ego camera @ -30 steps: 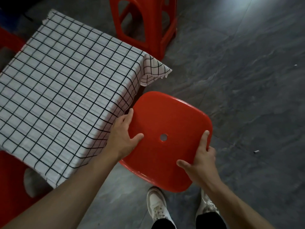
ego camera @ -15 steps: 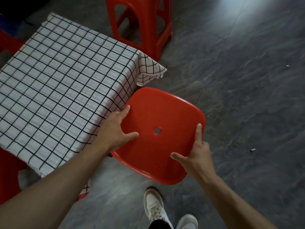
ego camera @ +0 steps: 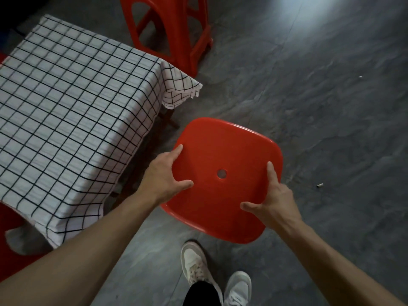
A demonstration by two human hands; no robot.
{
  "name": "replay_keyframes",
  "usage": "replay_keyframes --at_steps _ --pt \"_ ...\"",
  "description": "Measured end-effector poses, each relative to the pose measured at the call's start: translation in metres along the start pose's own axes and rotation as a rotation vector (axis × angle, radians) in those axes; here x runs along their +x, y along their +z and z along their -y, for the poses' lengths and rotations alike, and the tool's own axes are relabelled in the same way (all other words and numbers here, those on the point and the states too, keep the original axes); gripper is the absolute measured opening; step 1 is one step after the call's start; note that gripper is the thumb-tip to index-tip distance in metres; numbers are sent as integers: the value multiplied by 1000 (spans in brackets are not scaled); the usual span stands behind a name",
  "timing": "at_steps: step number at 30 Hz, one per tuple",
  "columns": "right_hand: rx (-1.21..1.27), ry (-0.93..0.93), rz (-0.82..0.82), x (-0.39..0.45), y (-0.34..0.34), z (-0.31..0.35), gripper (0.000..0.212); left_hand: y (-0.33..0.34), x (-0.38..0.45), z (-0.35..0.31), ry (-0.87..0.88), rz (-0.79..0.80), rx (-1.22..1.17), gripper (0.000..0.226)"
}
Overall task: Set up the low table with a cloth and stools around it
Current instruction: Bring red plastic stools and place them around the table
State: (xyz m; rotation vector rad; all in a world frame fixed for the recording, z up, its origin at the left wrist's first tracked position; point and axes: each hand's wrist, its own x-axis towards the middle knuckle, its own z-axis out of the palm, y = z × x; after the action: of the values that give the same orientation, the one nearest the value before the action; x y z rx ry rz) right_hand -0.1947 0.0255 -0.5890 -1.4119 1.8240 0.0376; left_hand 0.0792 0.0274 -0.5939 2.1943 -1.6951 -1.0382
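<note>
My left hand grips the stool seat's left edge, thumb on top; my right hand holds the right edge the same way — fingers wrapped under. The stool sits just beside the counter, apart from its checked cloth. Another stool stands beyond — a third shows at left.

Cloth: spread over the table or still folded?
Spread. The cloth lies flat across the tabletop, its edges and one corner hanging over the sides.
</note>
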Motion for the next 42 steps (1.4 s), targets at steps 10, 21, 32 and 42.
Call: replay_keyframes --at_steps 10,21,32,42 --pt "49 43 -2 -7 -18 -36 136 27 0 -35 40 9 13 109" --pt "38 109 -61 -9 -19 -46 137 51 -21 -39 17 45 65 108" --pt "42 185 -83 -20 0 -44 136 40 -8 -44 50 84 124 104" --pt "39 149 -98 -30 -9 -53 126 44 -28 -39 27 151 117 102"
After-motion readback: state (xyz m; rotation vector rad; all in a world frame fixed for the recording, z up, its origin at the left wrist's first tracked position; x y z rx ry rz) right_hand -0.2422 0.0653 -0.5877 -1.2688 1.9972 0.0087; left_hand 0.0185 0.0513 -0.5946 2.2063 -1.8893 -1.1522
